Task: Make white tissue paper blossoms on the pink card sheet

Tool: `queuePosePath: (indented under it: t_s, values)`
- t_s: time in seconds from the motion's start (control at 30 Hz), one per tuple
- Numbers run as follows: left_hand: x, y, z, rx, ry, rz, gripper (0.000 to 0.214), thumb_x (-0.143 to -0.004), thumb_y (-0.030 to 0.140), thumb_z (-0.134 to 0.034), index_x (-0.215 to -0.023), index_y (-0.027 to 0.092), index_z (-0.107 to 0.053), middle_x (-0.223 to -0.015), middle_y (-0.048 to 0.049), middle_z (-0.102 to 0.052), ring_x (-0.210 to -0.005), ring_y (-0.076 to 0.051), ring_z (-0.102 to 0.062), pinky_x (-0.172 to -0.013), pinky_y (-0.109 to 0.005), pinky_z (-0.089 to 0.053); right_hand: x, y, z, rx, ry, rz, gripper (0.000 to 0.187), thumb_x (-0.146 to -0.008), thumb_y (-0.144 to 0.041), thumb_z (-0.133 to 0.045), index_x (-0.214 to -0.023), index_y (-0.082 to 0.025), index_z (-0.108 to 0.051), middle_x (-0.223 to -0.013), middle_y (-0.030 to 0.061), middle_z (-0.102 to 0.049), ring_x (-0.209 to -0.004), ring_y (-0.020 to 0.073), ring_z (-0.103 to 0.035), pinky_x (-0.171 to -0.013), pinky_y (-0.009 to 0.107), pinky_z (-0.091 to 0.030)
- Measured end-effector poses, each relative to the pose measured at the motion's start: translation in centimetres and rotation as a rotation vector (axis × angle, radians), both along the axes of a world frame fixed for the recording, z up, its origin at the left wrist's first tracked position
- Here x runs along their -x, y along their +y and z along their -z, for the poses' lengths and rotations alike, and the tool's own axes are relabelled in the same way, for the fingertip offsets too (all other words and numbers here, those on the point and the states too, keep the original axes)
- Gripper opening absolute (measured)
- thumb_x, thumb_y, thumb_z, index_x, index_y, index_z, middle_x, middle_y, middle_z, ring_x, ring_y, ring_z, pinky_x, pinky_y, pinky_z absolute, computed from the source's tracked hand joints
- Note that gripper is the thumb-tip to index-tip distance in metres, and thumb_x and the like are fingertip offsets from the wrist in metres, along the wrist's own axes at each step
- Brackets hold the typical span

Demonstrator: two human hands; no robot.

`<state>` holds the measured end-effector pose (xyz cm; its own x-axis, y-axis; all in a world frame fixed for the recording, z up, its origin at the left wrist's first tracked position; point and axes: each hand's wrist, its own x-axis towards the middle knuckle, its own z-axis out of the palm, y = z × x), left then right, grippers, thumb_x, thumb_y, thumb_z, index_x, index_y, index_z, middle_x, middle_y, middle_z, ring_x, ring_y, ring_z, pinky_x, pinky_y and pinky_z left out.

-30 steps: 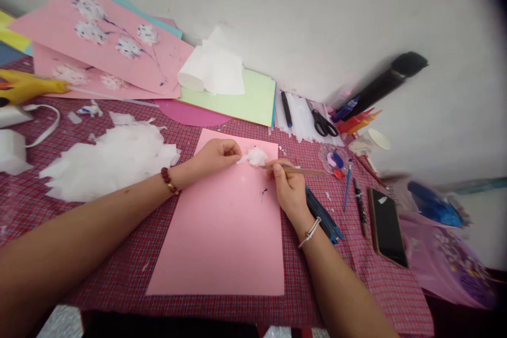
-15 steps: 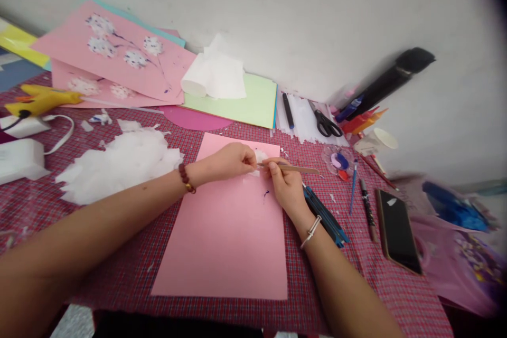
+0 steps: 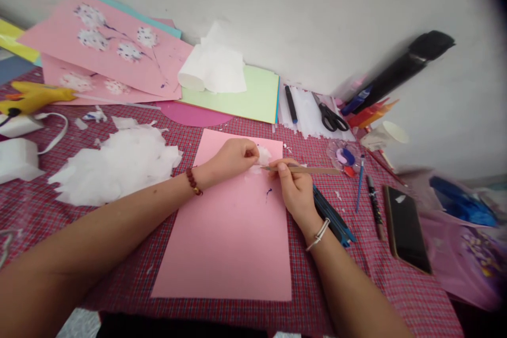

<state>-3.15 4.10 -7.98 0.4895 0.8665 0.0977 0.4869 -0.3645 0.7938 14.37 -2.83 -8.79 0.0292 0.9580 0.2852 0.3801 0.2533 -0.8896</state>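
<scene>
Left hand (image 3: 233, 156) is pinching white tissue tuft (image 3: 262, 155) | right hand (image 3: 295, 190) is gripping brush (image 3: 304, 170), tip touching tuft | tuft is lying at far edge of pink sheet (image 3: 229, 232), mid-table (image 3: 130, 269).

White tissue tuft (image 3: 263, 156) mostly covered by the fingers of the left hand (image 3: 233, 158); outline not traceable. Part of wooden stick (image 3: 317, 170) hidden within right hand (image 3: 296, 191). Yellow glue gun (image 3: 34, 96) cut off at left edge. Blurred at right, unidentified: purple bag (image 3: 463, 259), blue object (image 3: 459, 203).

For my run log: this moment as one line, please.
left hand: pinches tissue tuft | right hand: holds stick at tuft | base: pink paper
</scene>
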Motion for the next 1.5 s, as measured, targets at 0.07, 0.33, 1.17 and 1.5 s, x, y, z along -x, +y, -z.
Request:
queuePosePath:
  t_s: [0.07, 0.33, 1.17, 1.5]
  values:
    - [0.4, -0.1, -0.3, 0.043, 0.029, 0.051, 0.01, -0.072, 0.02, -0.052, -0.072, 0.015, -0.061, -0.07, -0.0008, -0.063, -0.064, -0.012, -0.054, -0.057, -0.023, -0.038, 0.0, 0.0, 0.1, -0.003, -0.017, 0.001, 0.031, -0.094, -0.037, -0.046, -0.073, -0.019, -0.061, -0.077, 0.0032, -0.063, -0.069, 0.0156, -0.061, -0.066, 0.029, -0.049]
    - [0.7, -0.2, 0.1, -0.103, 0.267, 0.123, 0.009, -0.07, 0.017, -0.049, -0.062, 0.016, -0.054, -0.067, -0.0019, -0.059, -0.06, -0.013, -0.048, -0.056, -0.025, -0.031, -0.1, 0.1, 0.5, 0.009, -0.078, -0.013, 0.031, -0.094, -0.037, -0.044, -0.078, -0.019, -0.063, -0.079, 0.0037, -0.065, -0.066, 0.015, -0.06, -0.064, 0.029, -0.048]
    - [-0.1, -0.2, 0.5, -0.066, 0.16, -0.038, 0.014, -0.072, 0.02, -0.05, -0.066, 0.017, -0.062, -0.068, -0.0007, -0.064, -0.061, -0.013, -0.054, -0.055, -0.026, -0.034, 0.1, 0.0, 0.7, -0.015, 0.057, 0.042, 0.027, -0.094, -0.038, -0.045, -0.087, -0.019, -0.063, -0.075, 0.0026, -0.062, -0.063, 0.0152, -0.059, -0.062, 0.03, -0.048]
    - [-0.4, 0.1, 1.0, -0.041, 0.116, -0.048, 0.017, -0.075, 0.024, -0.053, -0.068, 0.017, -0.066, -0.068, -0.0006, -0.066, -0.06, -0.012, -0.054, -0.054, -0.026, -0.033, 0.2, 0.4, 1.4, -0.002, -0.104, 0.018, 0.027, -0.095, -0.037, -0.043, -0.088, -0.02, -0.063, -0.083, 0.0048, -0.065, -0.074, 0.0174, -0.061, -0.068, 0.032, -0.049]
